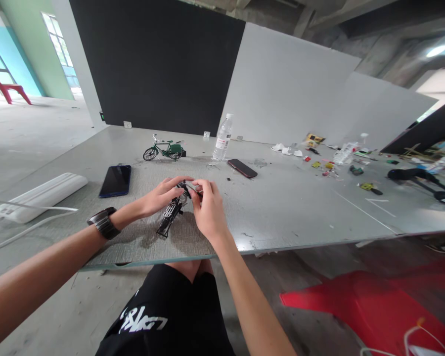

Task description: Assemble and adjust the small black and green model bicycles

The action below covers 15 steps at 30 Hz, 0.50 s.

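- Beyond the far edge of the table [282,212], the head feed shows me a black panel [159,64] and a grey panel [289,79].
- Near that edge I have a green bike [166,150], toward the far left corner, and a bottle [222,138] to its right.
- The black bike [172,210] is by the near edge, between both hands; I cannot tell whether it stands upright or leans.
- Its long axis slants from the near edge away and to the right, so its far end lies right at the fingers.
- Left hand [159,197]: fingers stretched over that far end from the left; I cannot tell whether they grip.
- Right hand [209,207]: thumb and forefinger seem to pinch a thin part there; which part, I cannot make out.
- Neither hand looks clearly nearer; both meet at that end.
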Motion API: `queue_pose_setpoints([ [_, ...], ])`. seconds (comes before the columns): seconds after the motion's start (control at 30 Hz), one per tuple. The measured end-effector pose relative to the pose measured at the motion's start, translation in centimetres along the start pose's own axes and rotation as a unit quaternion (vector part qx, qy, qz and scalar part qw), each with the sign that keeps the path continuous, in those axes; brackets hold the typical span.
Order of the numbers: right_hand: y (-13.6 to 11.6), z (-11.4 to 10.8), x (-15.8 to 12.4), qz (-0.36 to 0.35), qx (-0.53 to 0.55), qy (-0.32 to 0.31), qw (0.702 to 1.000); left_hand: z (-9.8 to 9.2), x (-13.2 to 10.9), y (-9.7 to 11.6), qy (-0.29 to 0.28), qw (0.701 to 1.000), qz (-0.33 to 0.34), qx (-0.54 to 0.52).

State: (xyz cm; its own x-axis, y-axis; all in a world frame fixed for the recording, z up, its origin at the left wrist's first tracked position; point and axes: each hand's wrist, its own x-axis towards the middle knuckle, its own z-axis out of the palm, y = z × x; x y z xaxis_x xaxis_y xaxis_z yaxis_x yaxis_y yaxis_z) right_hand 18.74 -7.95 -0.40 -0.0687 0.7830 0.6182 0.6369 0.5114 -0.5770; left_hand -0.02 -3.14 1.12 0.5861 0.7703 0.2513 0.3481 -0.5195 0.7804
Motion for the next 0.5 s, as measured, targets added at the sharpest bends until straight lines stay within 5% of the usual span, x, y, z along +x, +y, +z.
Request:
queue_pose_setpoints([
  [0.5, 0.27, 0.28, -0.08, -0.015, -0.012, 0.007, 1.000, 0.14, -0.17, 0.33, 0.008, 1.000, -0.012, 0.004],
])
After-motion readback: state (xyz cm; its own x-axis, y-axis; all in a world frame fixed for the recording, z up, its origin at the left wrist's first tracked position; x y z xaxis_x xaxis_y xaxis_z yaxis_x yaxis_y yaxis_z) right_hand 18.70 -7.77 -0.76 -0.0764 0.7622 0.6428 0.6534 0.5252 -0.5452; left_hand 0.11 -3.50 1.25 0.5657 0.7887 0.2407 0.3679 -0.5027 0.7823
